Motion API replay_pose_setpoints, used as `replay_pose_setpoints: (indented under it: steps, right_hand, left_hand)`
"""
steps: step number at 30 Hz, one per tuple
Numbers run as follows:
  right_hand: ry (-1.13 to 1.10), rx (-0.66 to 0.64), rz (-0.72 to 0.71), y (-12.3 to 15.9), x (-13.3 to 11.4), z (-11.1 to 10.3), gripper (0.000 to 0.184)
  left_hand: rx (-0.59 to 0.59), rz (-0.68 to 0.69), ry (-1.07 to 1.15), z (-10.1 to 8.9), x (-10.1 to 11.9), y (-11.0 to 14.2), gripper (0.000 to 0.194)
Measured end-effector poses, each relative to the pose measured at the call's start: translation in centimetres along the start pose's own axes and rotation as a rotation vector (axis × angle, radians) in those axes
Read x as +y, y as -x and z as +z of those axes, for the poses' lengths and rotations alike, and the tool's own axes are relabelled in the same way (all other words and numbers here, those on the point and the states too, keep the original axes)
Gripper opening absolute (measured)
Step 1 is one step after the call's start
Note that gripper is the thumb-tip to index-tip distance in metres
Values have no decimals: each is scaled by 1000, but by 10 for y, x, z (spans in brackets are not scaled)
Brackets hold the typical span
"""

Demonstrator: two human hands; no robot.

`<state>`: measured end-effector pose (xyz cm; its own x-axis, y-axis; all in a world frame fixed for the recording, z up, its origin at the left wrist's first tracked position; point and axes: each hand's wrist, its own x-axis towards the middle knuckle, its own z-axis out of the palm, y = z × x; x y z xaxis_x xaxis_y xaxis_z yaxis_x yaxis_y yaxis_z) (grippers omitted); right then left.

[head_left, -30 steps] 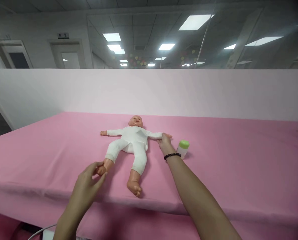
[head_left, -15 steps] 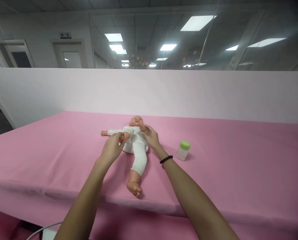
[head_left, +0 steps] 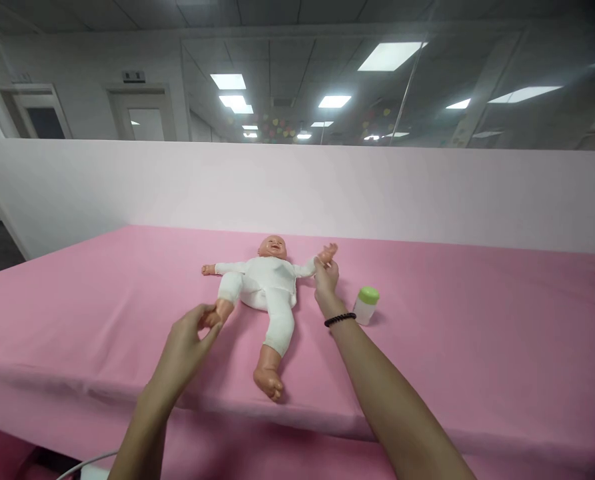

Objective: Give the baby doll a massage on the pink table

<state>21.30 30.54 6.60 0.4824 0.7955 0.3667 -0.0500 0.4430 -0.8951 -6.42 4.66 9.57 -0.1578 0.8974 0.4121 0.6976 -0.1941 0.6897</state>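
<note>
**In the lower middle of the frame, two bare hands pinch a baby doll (head_left: 264, 283)**

At lower left, the left hand (head_left: 184, 353) curls, thumb and fingers pinching the doll's foot (head_left: 213, 315). Right of centre, the right hand (head_left: 326, 280), a black bracelet (head_left: 340, 320) on its wrist, pinches the doll's wrist (head_left: 321, 257). The doll lies face up, head toward the far wall, feet toward the person, arms stretched sideways. A green-capped bottle (head_left: 366, 305) stands just right of the right hand on a pink sheet (head_left: 452, 347). Beyond rise a pale partition (head_left: 297, 193) and a glass wall (head_left: 427, 100) under ceiling lights (head_left: 390, 57).
</note>
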Motion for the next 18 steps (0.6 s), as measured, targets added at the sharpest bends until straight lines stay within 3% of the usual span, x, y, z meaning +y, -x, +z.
replay_pose_setpoints:
  steps: [2, 5, 7, 8, 10, 15, 18]
  right_hand:
    - [11, -166, -110, 13, -15, 11, 53]
    - [115, -585, -354, 35, -32, 19, 38]
    - [162, -726, -395, 43, -36, 20, 35]
    - [159, -734, -378, 43, -36, 20, 35]
    - [112, -634, -302, 34, -32, 18, 38]
    - [-1, -92, 40, -6, -1, 0, 44]
    - [47, 12, 109, -18, 20, -19, 34]
  left_hand:
    - [30, 66, 24, 11, 13, -30, 30]
    - [-44, 145, 36, 31, 24, -69, 23]
    - [-82, 165, 14, 37, 28, -83, 20]
    - [-87, 169, 13, 36, 30, -84, 21]
    - [-74, 156, 39, 24, 30, -76, 24]
    - [-104, 8, 14, -16, 7, -11, 30]
    - [-183, -86, -24, -18, -15, 26, 30]
